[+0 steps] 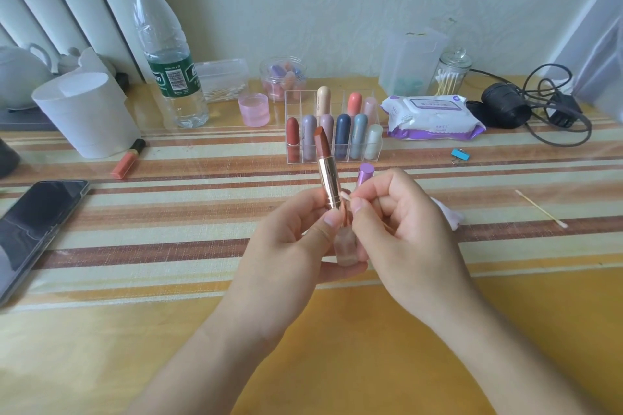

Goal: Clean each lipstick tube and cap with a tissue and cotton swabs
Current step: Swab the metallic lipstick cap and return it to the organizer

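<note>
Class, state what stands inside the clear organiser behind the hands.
The clear organiser holds nine capped lipsticks, six in front and three behind. The raised lipstick covers part of the mauve one. Lower parts of the back three are hidden by the front row.

An uncapped lipstick [328, 175], rose-gold with a clear base and a brown-red bullet wound out, is held upright by the left hand [296, 246]. The white tip of a swab [345, 195], pinched in the right hand [401, 229], is set against its metal sleeve. A purple cap [365, 174] is seen just behind that hand, a crumpled tissue [450, 214] is partly hidden beside it, and a second swab [541, 209] is laid on the tabletop [202, 212] further right.
</note>
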